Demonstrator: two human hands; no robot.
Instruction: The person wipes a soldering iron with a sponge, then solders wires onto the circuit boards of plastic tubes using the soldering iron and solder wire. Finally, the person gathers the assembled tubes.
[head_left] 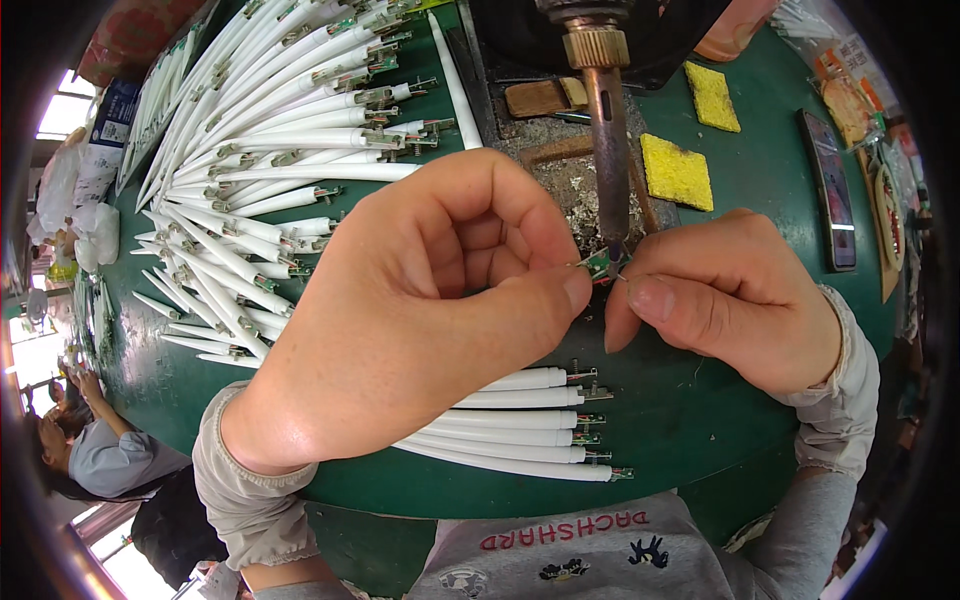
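Observation:
My left hand (430,310) is closed, thumb and forefinger pinching the edge of a small green circuit board (598,264). My right hand (725,295) pinches what looks like a thin wire (625,277) at the board's other side. Pointing down between the hands is a soldering iron (612,150), its dark tip at the board; whether it touches cannot be made out. Below the hands lies a row of white tapered sticks (510,438) with small boards and springs at their ends. A large fanned pile of similar white sticks (290,140) spreads left of my left hand.
A soldering stand tray (655,215) with residue sits beneath the iron. Two yellow sponges (676,172) lie right of it. A phone (828,190) and plastic bags (850,70) are at the right of the green table (690,425). Another person (110,455) sits at far left.

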